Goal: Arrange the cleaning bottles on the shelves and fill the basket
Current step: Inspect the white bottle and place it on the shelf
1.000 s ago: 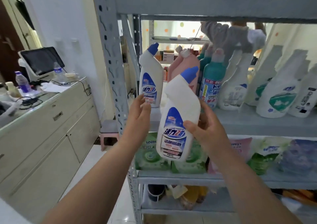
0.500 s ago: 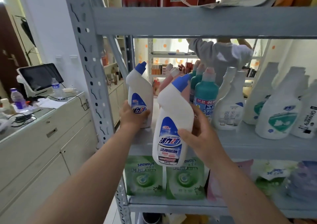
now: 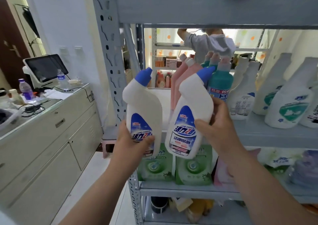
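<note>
While each hand is holding a white plastic bottle with an angled blue cap, the pair is hovering side by side before the grey metal shelf rack [image 3: 258, 131].

The left hand [image 3: 132, 143] is curling its fingers round the label of the left white bottle [image 3: 142, 107], and the right hand [image 3: 218, 130] is wrapping thumb and fingers round the right white bottle [image 3: 189, 107]. Both bottles are hanging apart, in front of the middle shelf's left end. Behind them pink bottles [image 3: 182, 80], a teal bottle [image 3: 221, 85] and white spray bottles [image 3: 289, 107] are standing. Green refill pouches [image 3: 156, 168] are lining the shelf below, and a cream counter [image 3: 51, 114] is running along the left.
</note>
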Demonstrator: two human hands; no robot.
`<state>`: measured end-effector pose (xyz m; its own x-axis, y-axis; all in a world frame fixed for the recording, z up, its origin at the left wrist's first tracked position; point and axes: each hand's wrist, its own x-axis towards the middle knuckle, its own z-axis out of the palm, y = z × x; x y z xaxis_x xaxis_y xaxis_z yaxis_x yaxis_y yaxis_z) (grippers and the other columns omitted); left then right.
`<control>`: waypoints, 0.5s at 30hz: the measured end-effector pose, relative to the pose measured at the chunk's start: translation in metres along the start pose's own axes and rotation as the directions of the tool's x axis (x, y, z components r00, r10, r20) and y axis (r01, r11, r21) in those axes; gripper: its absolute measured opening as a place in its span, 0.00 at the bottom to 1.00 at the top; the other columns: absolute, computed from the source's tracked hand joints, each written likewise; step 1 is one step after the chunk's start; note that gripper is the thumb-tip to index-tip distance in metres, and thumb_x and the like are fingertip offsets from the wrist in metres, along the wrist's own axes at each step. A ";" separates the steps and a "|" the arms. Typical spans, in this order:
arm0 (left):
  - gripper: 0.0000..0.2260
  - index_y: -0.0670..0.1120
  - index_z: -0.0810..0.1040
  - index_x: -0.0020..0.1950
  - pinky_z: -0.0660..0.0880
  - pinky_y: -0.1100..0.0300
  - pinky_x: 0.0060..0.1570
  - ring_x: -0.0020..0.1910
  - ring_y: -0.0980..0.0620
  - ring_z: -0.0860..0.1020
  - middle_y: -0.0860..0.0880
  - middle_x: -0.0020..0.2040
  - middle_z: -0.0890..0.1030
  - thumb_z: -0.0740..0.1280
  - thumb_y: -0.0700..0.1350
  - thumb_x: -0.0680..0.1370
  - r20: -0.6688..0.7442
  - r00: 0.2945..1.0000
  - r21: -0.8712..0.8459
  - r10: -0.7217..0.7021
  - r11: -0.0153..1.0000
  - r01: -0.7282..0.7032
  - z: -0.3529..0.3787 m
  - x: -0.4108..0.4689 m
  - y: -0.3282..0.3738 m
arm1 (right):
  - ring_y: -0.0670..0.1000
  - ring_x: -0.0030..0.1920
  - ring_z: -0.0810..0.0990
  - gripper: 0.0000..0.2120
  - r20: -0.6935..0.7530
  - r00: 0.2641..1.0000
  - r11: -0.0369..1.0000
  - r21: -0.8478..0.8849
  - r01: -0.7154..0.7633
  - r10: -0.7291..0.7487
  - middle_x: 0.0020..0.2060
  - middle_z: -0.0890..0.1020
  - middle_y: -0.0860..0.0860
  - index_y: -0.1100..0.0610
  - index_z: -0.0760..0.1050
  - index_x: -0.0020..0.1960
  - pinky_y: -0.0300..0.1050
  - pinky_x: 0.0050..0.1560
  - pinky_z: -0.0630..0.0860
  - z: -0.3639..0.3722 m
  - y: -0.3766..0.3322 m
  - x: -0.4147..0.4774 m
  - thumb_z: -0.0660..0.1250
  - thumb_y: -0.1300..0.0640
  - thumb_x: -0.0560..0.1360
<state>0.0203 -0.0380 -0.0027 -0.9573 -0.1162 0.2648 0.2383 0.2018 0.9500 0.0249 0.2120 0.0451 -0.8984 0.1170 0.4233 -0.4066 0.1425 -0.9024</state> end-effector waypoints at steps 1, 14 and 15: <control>0.24 0.71 0.69 0.50 0.83 0.54 0.40 0.44 0.58 0.85 0.62 0.48 0.84 0.81 0.51 0.69 0.017 1.000 -0.012 -0.024 1.000 0.025 -0.007 -0.012 -0.007 | 0.42 0.55 0.83 0.33 -0.015 1.000 0.999 -0.032 0.023 -0.023 0.54 0.80 0.36 0.31 0.64 0.61 0.44 0.47 0.84 0.006 -0.005 0.001 0.73 0.53 0.63; 0.24 0.69 0.70 0.50 0.82 0.53 0.46 0.46 0.58 0.84 0.60 0.49 0.84 0.80 0.54 0.63 0.132 0.960 0.015 -0.247 0.969 0.247 -0.018 -0.063 -0.077 | 0.49 0.58 0.76 0.41 0.189 0.973 0.906 -0.375 0.194 -0.130 0.61 0.71 0.48 0.41 0.59 0.72 0.50 0.55 0.81 0.080 -0.045 0.075 0.76 0.56 0.66; 0.24 0.68 0.71 0.51 0.83 0.52 0.47 0.46 0.57 0.84 0.59 0.49 0.84 0.79 0.55 0.62 0.132 0.957 0.015 -0.259 0.966 0.259 -0.016 -0.061 -0.076 | 0.51 0.58 0.77 0.41 0.204 0.972 0.897 -0.398 0.192 -0.118 0.62 0.72 0.50 0.42 0.59 0.73 0.51 0.55 0.81 0.084 -0.046 0.083 0.75 0.55 0.66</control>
<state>0.0633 -0.0621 -0.0884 -0.9993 -0.0351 -0.0140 -0.0201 0.1790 0.9837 -0.0451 0.1331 0.1148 -0.8591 -0.1034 0.5013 -0.4715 0.5413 -0.6962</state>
